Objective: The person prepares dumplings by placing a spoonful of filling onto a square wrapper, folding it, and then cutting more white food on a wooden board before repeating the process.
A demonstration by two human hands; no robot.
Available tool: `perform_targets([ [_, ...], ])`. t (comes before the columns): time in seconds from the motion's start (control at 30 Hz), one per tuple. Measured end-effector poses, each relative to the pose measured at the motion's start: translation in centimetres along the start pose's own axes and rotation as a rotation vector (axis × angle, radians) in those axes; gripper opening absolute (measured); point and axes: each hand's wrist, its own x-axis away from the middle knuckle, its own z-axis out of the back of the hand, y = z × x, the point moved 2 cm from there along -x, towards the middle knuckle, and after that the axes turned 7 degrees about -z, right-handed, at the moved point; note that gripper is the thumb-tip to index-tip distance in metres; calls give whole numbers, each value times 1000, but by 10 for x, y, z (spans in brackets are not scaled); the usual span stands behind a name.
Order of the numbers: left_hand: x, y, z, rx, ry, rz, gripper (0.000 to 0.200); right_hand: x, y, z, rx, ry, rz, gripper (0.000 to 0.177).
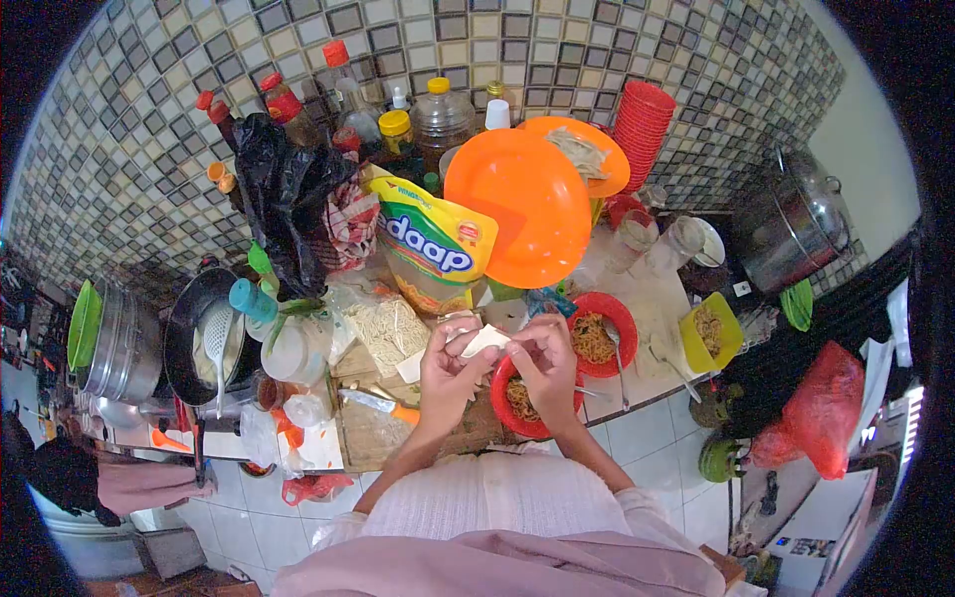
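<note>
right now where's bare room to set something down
Counter between the right-hand red bowl and yellow container, glasses behind, a utensil in front. Also the cutting board, nearer than the knife. Crowded: behind the left hand and right hand, with pouch, orange plate, jars.

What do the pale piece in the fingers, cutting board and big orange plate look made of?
Pale piece: perhaps dough or paper, being thin and matte. Cutting board: probably wood, dull, from its brown tone. Big orange plate: likely plastic, glossy, with bright highlights.
</note>
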Motion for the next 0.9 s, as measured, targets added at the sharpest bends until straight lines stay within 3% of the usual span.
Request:
perform_targets([
  [0.13, -1, -2, -1, 59, 14, 25, 33, -1, 1, -5, -221, -52, -186, 16],
  [0.43, -2, -3, 0, 46, 43, 87, 30, 1, 1, -2, -338, -170, -461, 12],
  [0.67, -2, -4, 1, 59, 29, 114, 32, 2, 2, 1, -332, -216, -531, 12],
  [0.77, -2, -2, 3, 4, -19, 126, 37, -3, 1, 3, -173, -125, -359, 18],
  [0.83, -2, 3, 0, -33, -55, 121, 39, -11, -18, 6, 98, -126, -64, 22],
  [0.9, -1, 3, -1, -68, -93, 118, 42, -17, -14, 11, 188, -196, 0, 22],
])
